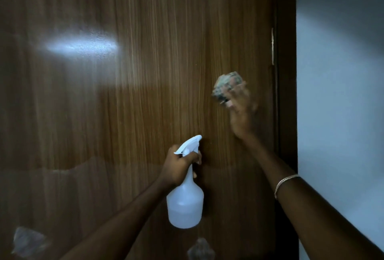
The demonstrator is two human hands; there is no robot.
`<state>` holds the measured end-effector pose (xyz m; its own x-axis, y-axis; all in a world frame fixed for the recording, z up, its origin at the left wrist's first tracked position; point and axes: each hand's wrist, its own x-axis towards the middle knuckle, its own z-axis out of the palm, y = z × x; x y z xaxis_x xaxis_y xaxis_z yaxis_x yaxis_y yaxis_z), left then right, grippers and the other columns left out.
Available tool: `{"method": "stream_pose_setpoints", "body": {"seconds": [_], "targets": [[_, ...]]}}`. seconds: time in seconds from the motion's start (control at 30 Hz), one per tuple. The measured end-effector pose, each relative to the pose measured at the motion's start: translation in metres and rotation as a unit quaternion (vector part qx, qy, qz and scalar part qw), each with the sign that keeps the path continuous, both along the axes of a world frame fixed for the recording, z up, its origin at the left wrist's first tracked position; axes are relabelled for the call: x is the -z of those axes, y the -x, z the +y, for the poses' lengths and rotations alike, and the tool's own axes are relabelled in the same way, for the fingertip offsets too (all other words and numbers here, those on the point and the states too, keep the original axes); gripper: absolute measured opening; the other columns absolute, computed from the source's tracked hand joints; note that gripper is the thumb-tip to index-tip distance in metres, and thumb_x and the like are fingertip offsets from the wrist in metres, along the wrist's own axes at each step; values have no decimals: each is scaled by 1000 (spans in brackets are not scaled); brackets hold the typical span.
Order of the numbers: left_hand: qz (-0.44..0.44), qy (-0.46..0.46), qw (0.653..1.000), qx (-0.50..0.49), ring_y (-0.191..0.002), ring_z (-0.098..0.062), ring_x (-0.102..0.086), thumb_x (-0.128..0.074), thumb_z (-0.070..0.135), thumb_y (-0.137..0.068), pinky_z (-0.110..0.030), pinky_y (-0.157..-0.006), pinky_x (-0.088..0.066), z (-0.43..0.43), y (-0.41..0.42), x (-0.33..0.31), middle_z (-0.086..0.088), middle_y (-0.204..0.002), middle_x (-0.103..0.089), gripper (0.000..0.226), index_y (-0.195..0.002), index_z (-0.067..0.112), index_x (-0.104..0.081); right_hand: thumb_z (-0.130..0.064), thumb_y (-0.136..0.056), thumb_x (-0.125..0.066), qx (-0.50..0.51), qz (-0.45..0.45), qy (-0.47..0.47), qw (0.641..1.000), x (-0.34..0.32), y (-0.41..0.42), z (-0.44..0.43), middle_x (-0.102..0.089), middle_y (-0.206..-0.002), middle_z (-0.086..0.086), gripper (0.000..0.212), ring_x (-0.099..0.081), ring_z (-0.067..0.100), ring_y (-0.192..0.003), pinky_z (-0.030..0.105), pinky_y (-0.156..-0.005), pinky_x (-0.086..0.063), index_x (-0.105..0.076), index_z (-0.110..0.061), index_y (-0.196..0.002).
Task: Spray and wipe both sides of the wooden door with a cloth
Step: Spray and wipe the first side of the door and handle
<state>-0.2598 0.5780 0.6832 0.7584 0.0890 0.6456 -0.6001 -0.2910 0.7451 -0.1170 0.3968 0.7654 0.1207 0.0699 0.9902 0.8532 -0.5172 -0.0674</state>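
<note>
My left hand (180,165) is raised, fingers curled round the neck of the spray bottle (185,203), nozzle toward the wooden door (124,103). My right hand (242,114), higher and blurred, grips the bunched cloth (228,87) near the door's right edge; contact with the door cannot be told.

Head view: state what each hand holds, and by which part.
The left hand grips the white spray bottle by its neck, under the trigger head. The right hand holds the bunched cloth at its lower right side; blur hides the exact grip.
</note>
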Motion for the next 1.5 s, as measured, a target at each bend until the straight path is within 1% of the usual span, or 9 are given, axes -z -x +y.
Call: {"method": "stream_pose_setpoints", "body": {"seconds": [0.13, 0.23, 0.37, 0.57, 0.83, 1.07, 1.3, 1.4, 1.5], "targets": [[-21, 18, 1000, 5, -63, -48, -64, -60, 11, -84, -36, -49, -53, 0, -6, -3, -25, -86, -71, 22, -92, -5, -72, -12, -92, -49, 91, -104, 257, 956, 97, -17, -19, -15, -169, -6, 76, -9, 27, -157, 61, -115, -24, -25, -37, -158], [-29, 30, 999, -1, -74, -52, -66, -61, 12, -83, -37, -48, -54, 7, -5, -2, -24, -87, -72, 24, -94, -6, -71, -12, -92, -46, 91, -49, 140, 985, 123, -47, -73, -20, -168, -4, 75, -19, 30, -155, 69, -107, -33, -23, -39, -158], [-26, 22, 999, -5, -79, -45, -70, -63, 16, -80, -37, -49, -55, 7, -9, -3, -25, -89, -72, 26, -94, -5, -72, -9, -101, -41, 62, 28, -81, 994, 27, -43, -60, -23, -167, -3, 62, -14, 25, -156, 65, -116, -26, -31, -33, -157], [-28, 20, 999, 3, -59, -41, -66, -68, 24, -74, -36, -49, -54, -7, -19, -6, -26, -88, -72, 35, -92, -5, -72, -9, -92, -45, 101, -65, 178, 977, 104, -26, -39, -15, -169, -5, 73, -8, 26, -157, 57, -119, -16, -26, -34, -159], [-19, 5, 1000, 3, -75, -42, -70, -63, 17, -84, -36, -49, -56, -16, -27, 1, -19, -91, -74, 22, -94, 0, -73, -12, -102, -43, 74, 2, -6, 997, 38, -36, -60, -25, -167, 4, 56, -16, 28, -156, 53, -118, -24, -37, -24, -156], [-20, -5, 999, -39, -70, -35, -71, -60, 10, -88, -36, -49, -56, -30, -24, 56, -17, -91, -73, 20, -97, -2, -72, -12, -95, -52, 127, -27, 211, 969, 179, -38, -97, -17, -169, 1, 72, -7, 28, -157, 55, -115, -23, -24, -29, -160], [-45, -14, 994, -98, -61, -30, -72, -62, 11, -91, -39, -53, -58, -57, -13, 139, -15, -79, -74, 16, -94, 0, -74, -13, -103, -46, 103, 36, 69, 992, 172, -24, -69, -21, -168, 6, 55, -12, 31, -156, 55, -119, -24, -35, -20, -157], [-26, -2, 988, -151, -51, -34, -64, -63, 16, -89, -49, -47, -53, -70, -3, 173, -15, -62, -66, 21, -78, -2, -68, -14, -102, -43, 96, 32, 128, 987, 204, -21, -67, -22, -168, 5, 57, -12, 30, -156, 55, -119, -22, -34, -23, -157], [-35, 4, 981, -193, -47, -20, -58, -65, 17, -88, -33, -45, -46, -76, 10, 203, -4, -57, -60, 22, -71, 5, -62, -13, -101, -42, 88, 34, 127, 987, 215, -25, -84, -23, -167, 4, 58, -12, 30, -156, 57, -115, -27, -33, -26, -157]]}}
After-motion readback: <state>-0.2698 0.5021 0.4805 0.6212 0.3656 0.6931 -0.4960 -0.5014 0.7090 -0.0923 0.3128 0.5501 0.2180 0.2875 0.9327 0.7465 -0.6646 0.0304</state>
